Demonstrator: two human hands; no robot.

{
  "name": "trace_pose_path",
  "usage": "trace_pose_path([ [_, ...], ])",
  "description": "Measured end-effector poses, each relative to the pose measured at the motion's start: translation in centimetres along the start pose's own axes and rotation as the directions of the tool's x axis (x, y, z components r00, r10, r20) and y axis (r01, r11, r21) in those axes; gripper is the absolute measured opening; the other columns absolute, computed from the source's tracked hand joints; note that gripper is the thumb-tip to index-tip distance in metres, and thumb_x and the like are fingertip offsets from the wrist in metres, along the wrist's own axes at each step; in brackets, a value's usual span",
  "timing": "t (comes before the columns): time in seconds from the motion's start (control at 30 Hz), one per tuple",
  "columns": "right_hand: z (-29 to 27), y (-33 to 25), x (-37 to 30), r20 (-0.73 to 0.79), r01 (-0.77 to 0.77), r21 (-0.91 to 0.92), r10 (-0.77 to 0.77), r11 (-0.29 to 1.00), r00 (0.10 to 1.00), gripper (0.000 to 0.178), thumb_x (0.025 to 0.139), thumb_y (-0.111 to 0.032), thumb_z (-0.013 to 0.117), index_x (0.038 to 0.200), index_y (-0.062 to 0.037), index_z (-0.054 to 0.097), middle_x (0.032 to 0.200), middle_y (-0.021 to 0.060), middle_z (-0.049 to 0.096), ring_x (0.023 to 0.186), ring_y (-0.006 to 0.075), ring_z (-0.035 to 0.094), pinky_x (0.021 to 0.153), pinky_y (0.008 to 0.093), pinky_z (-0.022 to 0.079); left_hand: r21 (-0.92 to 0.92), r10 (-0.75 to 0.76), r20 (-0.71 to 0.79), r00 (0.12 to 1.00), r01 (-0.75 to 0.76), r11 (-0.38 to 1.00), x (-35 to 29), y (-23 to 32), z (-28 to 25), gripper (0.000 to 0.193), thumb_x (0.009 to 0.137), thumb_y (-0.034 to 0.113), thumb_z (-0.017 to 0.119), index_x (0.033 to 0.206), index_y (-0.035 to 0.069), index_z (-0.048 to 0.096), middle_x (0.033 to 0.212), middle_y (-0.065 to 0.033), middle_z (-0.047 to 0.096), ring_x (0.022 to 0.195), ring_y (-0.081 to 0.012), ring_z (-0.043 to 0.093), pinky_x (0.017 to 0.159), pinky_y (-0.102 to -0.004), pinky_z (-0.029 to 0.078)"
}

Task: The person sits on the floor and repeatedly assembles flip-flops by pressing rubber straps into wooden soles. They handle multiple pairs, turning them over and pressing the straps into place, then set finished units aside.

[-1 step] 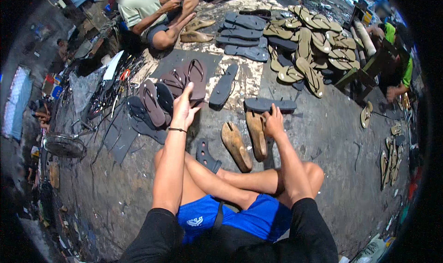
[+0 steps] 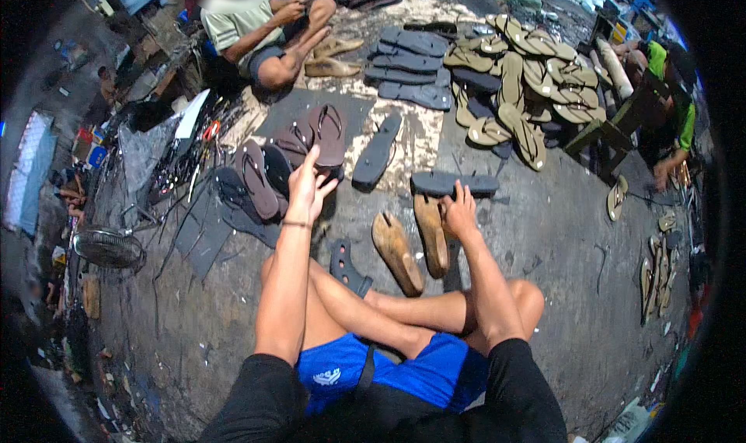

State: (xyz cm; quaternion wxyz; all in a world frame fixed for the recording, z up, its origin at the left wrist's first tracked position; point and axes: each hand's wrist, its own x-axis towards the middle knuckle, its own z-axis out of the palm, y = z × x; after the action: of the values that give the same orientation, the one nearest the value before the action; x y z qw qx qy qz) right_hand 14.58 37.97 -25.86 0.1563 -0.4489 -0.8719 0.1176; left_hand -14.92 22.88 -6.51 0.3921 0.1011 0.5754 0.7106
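My left hand (image 2: 308, 193) is open, its fingers apart, at the near end of a brown flip-flop (image 2: 329, 134). That flip-flop lies at the edge of a cluster of brown and black flip-flops, with another brown one (image 2: 257, 180) to its left. My right hand (image 2: 460, 212) has its fingers stretched out at the near edge of a dark grey sole (image 2: 435, 183), which lies sideways. Below the sole, a wooden shoe last (image 2: 432, 237) is beside my right thumb. A second wooden last (image 2: 397, 252) lies left of it, and a single grey sole (image 2: 377, 152) farther off.
Stacked grey soles (image 2: 408, 58) and a heap of olive flip-flops (image 2: 511, 78) lie at the far side. A person (image 2: 256, 35) sits far left; another person's green sleeve (image 2: 687, 124) shows at right. A dark clog (image 2: 347, 268) is by my legs, a fan (image 2: 109, 245) at left.
My left hand has drawn back slightly to the left from the brown flip-flop, its fingers spreading. My right hand stays by the sole, with its fingers a little straighter.
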Motion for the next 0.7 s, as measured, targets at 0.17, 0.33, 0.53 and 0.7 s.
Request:
trace_pose_path([
  [0.17,1.3,2.6,-0.3,0.074,0.019,-0.104,-0.012,0.994,0.997,0.026,0.085,-0.012,0.061,0.111,-0.0117,0.067,0.162,0.0108,0.020,0.145,0.0451,0.021,0.114,0.0595,0.023,0.325,-0.002,0.027,1.000,-0.007,0.946,-5.0,-3.3,1.1,0.070,0.092,0.034,0.068,0.146,0.003,0.037,0.134,-0.0105,0.056,0.121,-0.0218,0.056,0.085,-0.0335,0.050],
  [0.33,-6.2,-3.3,1.2,-0.417,0.251,0.165,-0.163,0.954,0.894,0.030,0.073,0.004,0.060,0.100,-0.0079,0.065,0.125,0.0066,0.062,0.117,0.0300,0.057,0.099,0.0480,0.039,0.340,0.341,0.301,0.890,-0.435,0.834,-6.9,-7.3,-1.2,0.041,0.095,0.011,0.064,0.133,-0.001,0.051,0.120,-0.0132,0.064,0.110,-0.0160,0.062,0.089,-0.0267,0.051],
  [0.53,-14.5,-14.6,-6.0,-0.211,0.204,0.952,0.006,0.227,0.978,0.033,0.084,0.012,0.054,0.111,-0.0006,0.040,0.119,0.0211,0.059,0.117,0.0250,0.059,0.101,0.0357,0.047,0.280,0.556,0.365,0.747,-0.658,0.699,-15.4,-1.6,1.6,0.064,0.082,-0.008,0.063,0.141,-0.001,0.043,0.134,-0.0136,0.056,0.125,-0.0213,0.053,0.107,-0.0352,0.040],
  [0.7,-19.5,-17.7,-10.7,-0.193,0.276,0.954,-0.460,0.119,0.866,0.045,0.074,0.006,0.066,0.115,-0.0010,0.048,0.119,0.0183,0.063,0.120,0.0312,0.059,0.106,0.0447,0.043,0.366,0.383,0.693,0.610,-0.756,0.542,-23.1,3.5,-1.6,0.059,0.073,-0.010,0.071,0.130,-0.004,0.056,0.115,-0.0134,0.069,0.110,-0.0249,0.065,0.097,-0.0337,0.049],
])
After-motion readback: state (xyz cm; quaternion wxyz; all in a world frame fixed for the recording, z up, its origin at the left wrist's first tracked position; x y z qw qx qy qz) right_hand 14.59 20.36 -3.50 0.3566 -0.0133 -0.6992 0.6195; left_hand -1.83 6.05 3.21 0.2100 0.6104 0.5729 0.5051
